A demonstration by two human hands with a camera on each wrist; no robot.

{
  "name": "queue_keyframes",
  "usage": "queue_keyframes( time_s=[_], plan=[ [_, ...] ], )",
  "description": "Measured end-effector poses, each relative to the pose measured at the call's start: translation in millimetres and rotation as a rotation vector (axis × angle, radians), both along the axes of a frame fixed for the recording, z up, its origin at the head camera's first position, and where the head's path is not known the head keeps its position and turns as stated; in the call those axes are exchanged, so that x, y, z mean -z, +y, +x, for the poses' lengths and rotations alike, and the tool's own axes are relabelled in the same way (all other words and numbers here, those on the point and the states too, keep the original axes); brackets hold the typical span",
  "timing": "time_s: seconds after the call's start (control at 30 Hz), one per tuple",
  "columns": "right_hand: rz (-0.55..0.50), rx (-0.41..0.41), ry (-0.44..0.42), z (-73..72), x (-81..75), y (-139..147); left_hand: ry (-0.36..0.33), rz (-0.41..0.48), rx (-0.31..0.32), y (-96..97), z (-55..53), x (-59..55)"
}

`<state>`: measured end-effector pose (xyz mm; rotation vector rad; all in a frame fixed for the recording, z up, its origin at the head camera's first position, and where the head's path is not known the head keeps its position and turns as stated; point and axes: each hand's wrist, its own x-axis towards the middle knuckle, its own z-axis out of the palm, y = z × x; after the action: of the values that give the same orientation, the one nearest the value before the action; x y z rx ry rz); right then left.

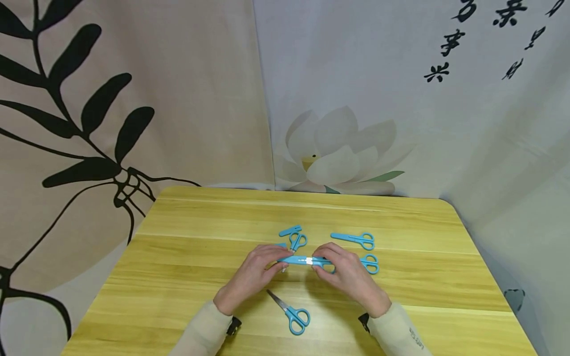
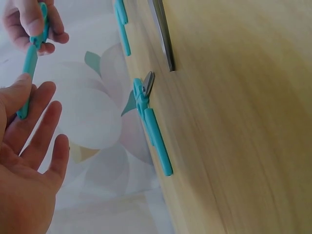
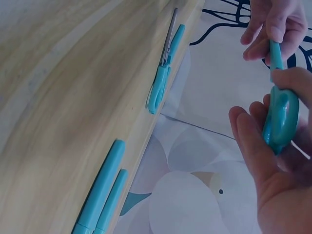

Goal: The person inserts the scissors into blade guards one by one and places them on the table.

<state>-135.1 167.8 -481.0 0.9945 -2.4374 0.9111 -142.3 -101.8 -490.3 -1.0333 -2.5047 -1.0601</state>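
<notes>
My left hand [image 1: 255,271] pinches a blue scissors cover [image 1: 295,259] between thumb and fingers, over the middle of the table. From the right, my right hand [image 1: 349,274] grips the blue handles of a pair of scissors [image 3: 285,117]. Its blades point into the cover, and a short bright strip of metal shows between cover and handles in the head view. In the left wrist view, the cover [image 2: 29,66] lies in line with the handles. How deep the blades sit inside is hidden.
Bare-bladed scissors [image 1: 296,319] lie on the wooden table [image 1: 200,227], nearer me. Behind my hands are other scissors [image 1: 297,241] and a loose blue cover [image 1: 290,231]. Covered scissors [image 1: 354,239] lie back right; another pair [image 1: 370,264] is partly hidden by my right hand.
</notes>
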Motion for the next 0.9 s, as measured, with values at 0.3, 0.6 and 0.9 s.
queue_keyframes(
  time_s=[0.3, 0.6, 0.9],
  plan=[
    [-0.002, -0.007, -0.002, -0.7, 1.3, -1.0, -0.013, -0.009, -0.005, 1.0, -0.3, -0.8],
    [-0.014, -0.022, -0.007, -0.5, 1.4, -2.4, -0.013, -0.003, -0.002, 1.2, -0.2, -1.8],
    [-0.007, -0.012, -0.011, 0.4, -0.2, -3.3, -0.009, -0.009, -0.001, 1.4, 0.2, -2.8]
  ],
)
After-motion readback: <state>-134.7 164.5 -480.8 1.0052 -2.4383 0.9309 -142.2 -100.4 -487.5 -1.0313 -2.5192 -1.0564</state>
